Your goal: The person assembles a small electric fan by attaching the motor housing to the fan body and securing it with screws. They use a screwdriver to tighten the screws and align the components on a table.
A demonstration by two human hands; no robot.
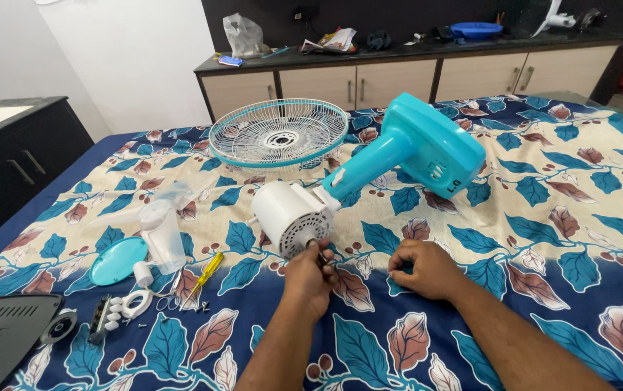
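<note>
Left hand (pixel 310 275) is pinched on the shaft of the white fan motor (pixel 293 216) lying mid-bedsheet (pixel 543 239), right hand (pixel 424 269) curled loosely beside it (can't tell what's in it), and that motor looks heavy and rigid, so I'd grab the round casing.

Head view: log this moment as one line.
left hand: at shaft of white fan motor | right hand: fist resting on bedsheet | yellow screwdriver: lying left, untouched

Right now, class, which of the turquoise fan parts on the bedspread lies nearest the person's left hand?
The turquoise stand body, joined to the white motor that the left hand touches. The round turquoise cap and turquoise-rimmed wire guard lie farther off.
</note>
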